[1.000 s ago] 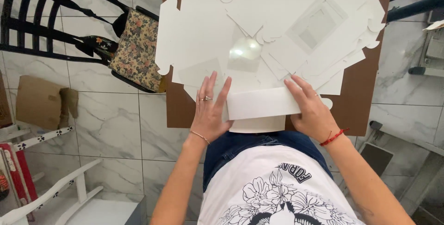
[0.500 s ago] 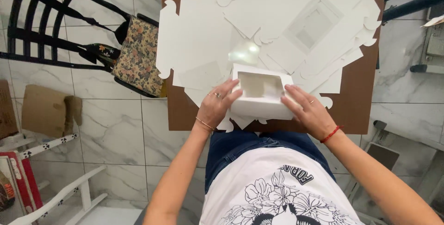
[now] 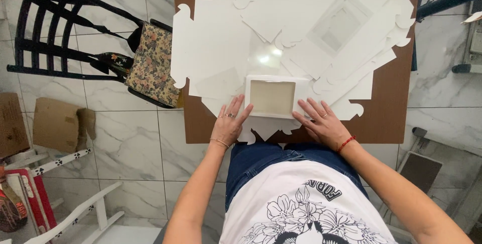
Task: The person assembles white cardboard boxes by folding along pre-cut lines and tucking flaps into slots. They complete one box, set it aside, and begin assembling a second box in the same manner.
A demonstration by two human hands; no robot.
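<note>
Two hands, left hand [image 3: 230,122] and right hand [image 3: 320,122], fingers spread flat, flanking white window box [image 3: 273,97] at frame centre, long axis left-right, equally near

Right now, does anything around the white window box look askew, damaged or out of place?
Nothing looks damaged. The white window box sits square between the left hand and right hand. The flat white box blanks lie in a loose, overlapping heap, some hanging over the brown table edge.

Home workspace: marble-look tiled floor [image 3: 125,143], brown table [image 3: 391,103] covered with flat white box blanks [image 3: 216,38], black chair [image 3: 55,28] with floral cushion [image 3: 153,63], cardboard scraps [image 3: 55,123] on floor.
</note>
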